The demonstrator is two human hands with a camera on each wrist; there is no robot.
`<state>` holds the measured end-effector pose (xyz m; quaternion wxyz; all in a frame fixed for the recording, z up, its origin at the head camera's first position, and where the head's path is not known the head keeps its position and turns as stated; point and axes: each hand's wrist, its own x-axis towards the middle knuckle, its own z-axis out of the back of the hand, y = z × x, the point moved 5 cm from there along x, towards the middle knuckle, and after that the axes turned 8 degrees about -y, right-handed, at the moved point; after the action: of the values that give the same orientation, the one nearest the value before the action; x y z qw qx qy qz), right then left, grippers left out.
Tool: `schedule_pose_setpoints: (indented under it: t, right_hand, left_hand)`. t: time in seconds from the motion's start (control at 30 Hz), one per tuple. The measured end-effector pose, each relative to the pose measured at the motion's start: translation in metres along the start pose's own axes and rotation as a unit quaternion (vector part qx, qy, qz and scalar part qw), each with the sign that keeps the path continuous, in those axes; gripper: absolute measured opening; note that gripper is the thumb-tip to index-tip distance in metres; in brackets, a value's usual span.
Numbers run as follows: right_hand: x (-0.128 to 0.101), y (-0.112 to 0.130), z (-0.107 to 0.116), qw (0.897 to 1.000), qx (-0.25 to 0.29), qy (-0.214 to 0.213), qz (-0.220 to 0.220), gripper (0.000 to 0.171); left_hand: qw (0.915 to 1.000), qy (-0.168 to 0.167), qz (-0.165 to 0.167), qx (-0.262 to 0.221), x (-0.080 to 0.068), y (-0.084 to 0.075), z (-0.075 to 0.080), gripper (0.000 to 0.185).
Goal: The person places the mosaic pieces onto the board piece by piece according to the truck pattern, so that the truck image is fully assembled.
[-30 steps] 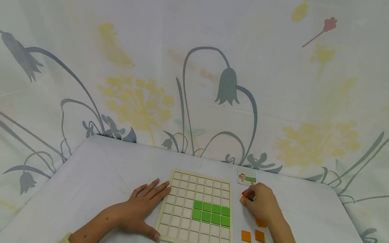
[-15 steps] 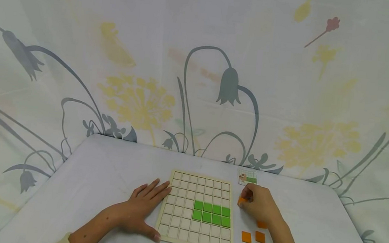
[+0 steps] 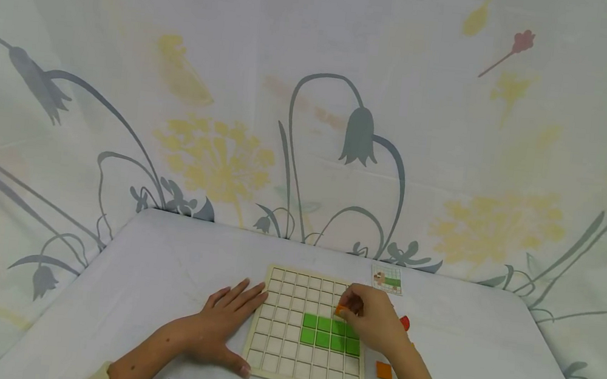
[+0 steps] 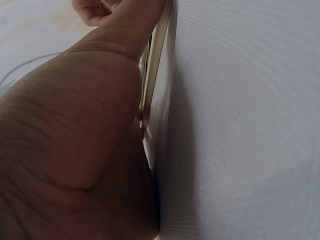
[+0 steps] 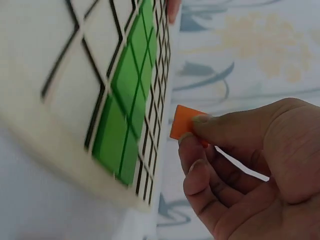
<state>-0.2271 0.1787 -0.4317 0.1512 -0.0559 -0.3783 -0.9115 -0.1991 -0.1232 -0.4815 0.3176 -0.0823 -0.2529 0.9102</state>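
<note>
A pale wooden grid board [image 3: 282, 358] lies on the white table, with a block of green square tiles [image 3: 323, 332] set in its cells. My left hand [image 3: 227, 319] rests flat against the board's left edge, fingers straight, thumb along the board's rim [image 4: 155, 75]. My right hand [image 3: 370, 321] hovers over the board's right side and pinches an orange square tile [image 5: 182, 122] between thumb and fingertips, just above the green tiles [image 5: 127, 107].
A small picture card [image 3: 387, 279] lies beyond the board's far right corner. An orange square tile [image 3: 383, 370] and a red piece [image 3: 405, 322] lie right of the board. A flower-print cloth hangs behind the table.
My right hand has moved left from the table beside the board to over the board's right side, carrying the orange tile. A red piece now shows where the hand was. The left hand stayed put.
</note>
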Motion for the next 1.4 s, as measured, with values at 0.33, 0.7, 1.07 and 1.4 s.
schedule_pose_setpoints:
  t: [0.33,0.7,1.07,1.4]
  right_hand:
    - [0.001,0.031,-0.040,0.999,0.032,-0.001,0.027,0.016]
    - [-0.001,0.039,-0.068,0.997,0.052,0.034,0.034,0.014]
    - [-0.006,0.043,-0.069,0.998,0.008,0.030,0.061,0.009]
    - [-0.003,0.022,-0.035,0.999,-0.019,-0.027,0.026,0.014]
  left_hand:
    - [1.0000,0.002,0.002,0.004,-0.001,0.000,0.000,0.132]
    - [1.0000,0.000,-0.001,0.007,0.000,0.001,0.000,0.131]
    - [1.0000,0.003,0.004,0.007,0.000,0.000,0.001,0.131]
    - [1.0000,-0.001,0.001,0.005,0.000,0.000,0.001,0.132]
